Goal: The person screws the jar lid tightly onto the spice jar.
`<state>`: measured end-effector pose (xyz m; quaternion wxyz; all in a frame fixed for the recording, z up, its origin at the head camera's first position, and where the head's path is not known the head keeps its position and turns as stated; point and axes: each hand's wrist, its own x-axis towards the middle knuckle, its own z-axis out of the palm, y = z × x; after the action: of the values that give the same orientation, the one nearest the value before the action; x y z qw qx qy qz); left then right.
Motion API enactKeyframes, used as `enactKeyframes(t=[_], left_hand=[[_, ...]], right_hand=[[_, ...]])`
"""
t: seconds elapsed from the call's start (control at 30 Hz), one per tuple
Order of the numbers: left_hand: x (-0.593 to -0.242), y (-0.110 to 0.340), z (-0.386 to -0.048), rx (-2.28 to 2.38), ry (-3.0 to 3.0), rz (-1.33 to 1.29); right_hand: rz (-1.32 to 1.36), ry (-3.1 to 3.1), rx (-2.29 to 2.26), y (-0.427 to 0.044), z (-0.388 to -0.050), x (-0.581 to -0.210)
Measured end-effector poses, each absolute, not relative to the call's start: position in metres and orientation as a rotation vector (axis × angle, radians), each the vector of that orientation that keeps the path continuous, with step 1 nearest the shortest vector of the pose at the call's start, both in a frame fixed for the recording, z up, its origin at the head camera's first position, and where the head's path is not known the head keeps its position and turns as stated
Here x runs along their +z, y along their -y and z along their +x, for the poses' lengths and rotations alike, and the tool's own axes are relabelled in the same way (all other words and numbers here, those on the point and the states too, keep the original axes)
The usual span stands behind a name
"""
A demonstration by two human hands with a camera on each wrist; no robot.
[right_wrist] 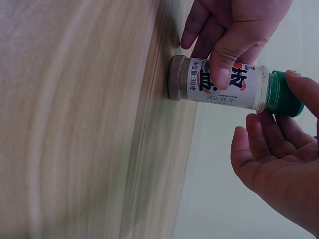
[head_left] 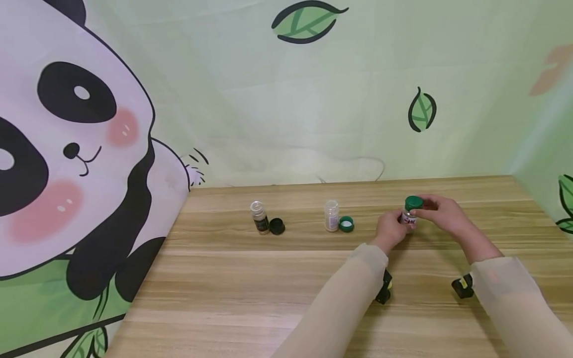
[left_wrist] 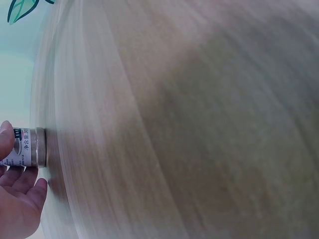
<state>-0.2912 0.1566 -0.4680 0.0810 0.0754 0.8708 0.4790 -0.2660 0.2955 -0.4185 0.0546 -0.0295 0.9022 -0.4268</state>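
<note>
A small labelled jar (head_left: 409,219) with a green cap (head_left: 414,202) stands upright on the table at the right. My left hand (head_left: 391,230) grips the jar's body; the right wrist view shows the left thumb lying across the jar's label (right_wrist: 249,84). At the top, my right hand (head_left: 445,214) pinches the green cap (right_wrist: 285,93) between thumb and fingers. The cap sits on the jar's neck; whether it is loose I cannot tell. The left wrist view catches the jar's lower part (left_wrist: 34,147) beside the left fingers.
Left of centre stands an uncapped dark-labelled jar (head_left: 259,218) with a black cap (head_left: 277,226) beside it. Nearer the middle, an uncapped clear jar (head_left: 332,216) has a green cap (head_left: 346,224) lying beside it. A printed cloth (head_left: 268,124) hangs behind the wooden table (head_left: 224,298).
</note>
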Motion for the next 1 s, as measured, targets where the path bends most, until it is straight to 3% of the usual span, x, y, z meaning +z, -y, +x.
enactKeyframes(t=[1.0], left_hand=[[-0.47, -0.155, -0.293, 1.408, -2.599, 0.238]], right_hand=[[-0.187, -2.628, -1.336, -0.31, -0.27, -0.428]])
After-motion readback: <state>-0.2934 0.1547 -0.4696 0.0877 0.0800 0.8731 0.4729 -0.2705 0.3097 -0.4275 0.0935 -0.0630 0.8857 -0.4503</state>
